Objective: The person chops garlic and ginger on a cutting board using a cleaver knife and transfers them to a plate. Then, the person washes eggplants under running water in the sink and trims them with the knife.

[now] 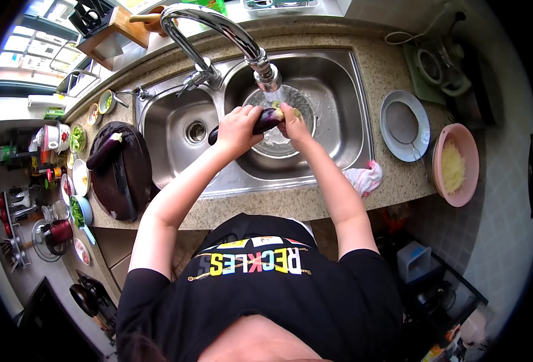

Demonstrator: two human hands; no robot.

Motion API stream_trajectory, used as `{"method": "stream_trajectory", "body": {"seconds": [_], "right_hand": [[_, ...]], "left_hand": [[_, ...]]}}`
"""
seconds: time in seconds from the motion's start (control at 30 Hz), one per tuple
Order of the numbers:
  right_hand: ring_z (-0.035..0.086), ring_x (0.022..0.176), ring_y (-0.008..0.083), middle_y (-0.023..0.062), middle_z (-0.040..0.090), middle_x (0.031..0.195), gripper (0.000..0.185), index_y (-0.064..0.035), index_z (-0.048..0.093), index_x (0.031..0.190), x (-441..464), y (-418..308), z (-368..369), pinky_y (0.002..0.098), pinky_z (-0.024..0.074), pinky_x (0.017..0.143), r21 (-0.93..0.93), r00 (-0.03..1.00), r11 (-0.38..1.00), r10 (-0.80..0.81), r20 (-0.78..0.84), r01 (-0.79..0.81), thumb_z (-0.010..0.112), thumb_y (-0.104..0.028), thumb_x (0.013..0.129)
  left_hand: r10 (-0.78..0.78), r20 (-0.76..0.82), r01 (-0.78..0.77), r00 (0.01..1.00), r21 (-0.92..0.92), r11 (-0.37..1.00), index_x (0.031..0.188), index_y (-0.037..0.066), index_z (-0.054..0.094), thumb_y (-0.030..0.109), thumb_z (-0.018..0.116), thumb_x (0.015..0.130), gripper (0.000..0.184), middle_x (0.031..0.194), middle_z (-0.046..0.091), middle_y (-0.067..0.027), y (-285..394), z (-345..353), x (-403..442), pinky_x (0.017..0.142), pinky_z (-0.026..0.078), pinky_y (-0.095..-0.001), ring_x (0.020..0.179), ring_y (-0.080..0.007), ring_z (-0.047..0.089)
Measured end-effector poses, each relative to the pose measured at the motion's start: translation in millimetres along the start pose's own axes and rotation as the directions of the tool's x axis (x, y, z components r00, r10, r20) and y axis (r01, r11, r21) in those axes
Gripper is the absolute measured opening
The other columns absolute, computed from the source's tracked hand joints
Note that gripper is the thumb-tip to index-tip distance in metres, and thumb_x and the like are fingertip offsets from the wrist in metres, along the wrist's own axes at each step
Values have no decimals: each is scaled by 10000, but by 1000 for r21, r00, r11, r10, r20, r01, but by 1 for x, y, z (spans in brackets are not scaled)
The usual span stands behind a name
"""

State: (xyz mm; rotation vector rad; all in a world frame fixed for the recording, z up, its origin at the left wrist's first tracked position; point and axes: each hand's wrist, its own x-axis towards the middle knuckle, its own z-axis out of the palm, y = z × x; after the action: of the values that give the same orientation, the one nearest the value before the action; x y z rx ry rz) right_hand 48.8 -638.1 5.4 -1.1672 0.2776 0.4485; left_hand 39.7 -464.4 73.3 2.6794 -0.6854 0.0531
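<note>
Over the right basin of the steel sink [345, 142], a dark purple eggplant [268, 120] lies across both my hands. My left hand [240, 130] is wrapped round its middle. The stem end is gripped by the fingers of my right hand [294, 125]. Water runs from the chrome faucet [267, 77] close above that end. Beneath my hands, a clear round bowl [307, 102] with water stands in the basin.
Left of the sink, another eggplant [105, 152] and a knife [121, 184] rest on a round dark board [140, 181]. A strainer on a white bowl [424, 130], a pink basket [475, 163] and a cloth [365, 177] lie to the right.
</note>
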Motion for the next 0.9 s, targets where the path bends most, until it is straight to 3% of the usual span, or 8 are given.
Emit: {"method": "stream_trajectory", "body": {"seconds": [0.07,0.23,0.37,0.43,0.5,0.6,0.73,0.9], "right_hand": [[237,347,82,-64,271,466,468,-183,352,575,0,16,1,259,166,341,235,984,956,177,10,-175,422,-483,927],[283,373,88,-39,332,510,408,-156,427,676,-7,16,26,249,206,346,415,972,883,235,12,-219,416,-456,953],[320,427,75,-25,412,597,321,-128,487,799,-11,18,53,232,259,392,634,910,771,303,-283,-59,422,-375,993],[323,430,70,-32,406,594,323,-121,502,817,-14,38,17,230,251,395,297,996,953,79,-40,-64,426,-382,991],[320,438,62,-38,393,591,301,-120,501,820,-3,46,-1,229,239,398,187,997,982,23,73,-36,455,-369,985],[429,473,58,-30,471,612,147,-83,511,919,15,43,-9,236,337,399,-147,992,984,-111,-60,101,601,-199,923],[609,735,132,48,605,917,247,-73,507,1146,31,21,-4,279,539,642,-105,999,994,23,-31,-26,581,-183,938],[605,854,131,50,622,996,287,-37,548,1168,42,13,4,328,527,778,-42,988,993,112,110,-108,523,-253,980]], "left_hand": [[-30,16,30,999,-13,999,1095,120,555,202,740,593,542,957,591,-63,4,-4,-5,757,502,-402,898,-272,593],[-231,20,232,973,-80,969,1096,124,564,235,741,601,537,985,627,-89,12,7,-17,770,502,-413,905,-309,614],[-285,45,287,957,-269,919,1107,100,573,266,717,624,530,985,655,-139,27,0,-3,771,502,-430,915,-362,624],[-300,166,339,939,-307,889,1119,95,577,266,718,628,539,985,656,-154,17,-8,7,771,502,-415,899,-363,629],[-309,300,416,903,-423,805,1121,46,581,248,721,658,525,905,656,-130,-5,5,8,744,494,-339,816,-234,642],[-311,522,606,794,-647,462,1126,16,550,269,707,741,487,885,612,-75,-11,7,7,719,478,-288,796,-126,573],[-202,713,704,672,-699,-126,1125,46,539,389,603,871,431,860,651,-130,-22,7,-3,654,546,-324,726,-226,660],[-58,797,702,601,-561,-439,1083,17,568,531,550,882,553,810,665,-151,-43,33,-23,628,563,-366,685,-268,674]]}}
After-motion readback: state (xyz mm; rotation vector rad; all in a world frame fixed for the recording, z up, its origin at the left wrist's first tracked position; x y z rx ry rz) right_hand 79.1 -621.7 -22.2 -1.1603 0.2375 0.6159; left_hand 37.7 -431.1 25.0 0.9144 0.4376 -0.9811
